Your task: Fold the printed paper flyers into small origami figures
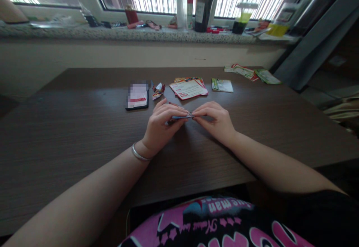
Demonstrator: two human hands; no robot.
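Over the middle of the table, my left hand [162,119] pinches a thin folded piece of printed paper [178,117] between thumb and fingers. My right hand [215,119] closes its fingertips and thumb on the right end of the same piece, so the two hands nearly touch. Fingers hide much of the paper, and its full shape cannot be made out. Just beyond my left hand lies a crumpled or folded colourful paper piece [158,90]. A stack of red-edged printed cards [188,89] rests behind the hands.
A phone [138,96] lies left of the cards. Right of them sits a small stack of green-edged cards [222,85]. Paper strips [244,72] lie at the table's back right corner. Bottles, including a dark one [204,9], and cups stand along the granite windowsill [168,36].
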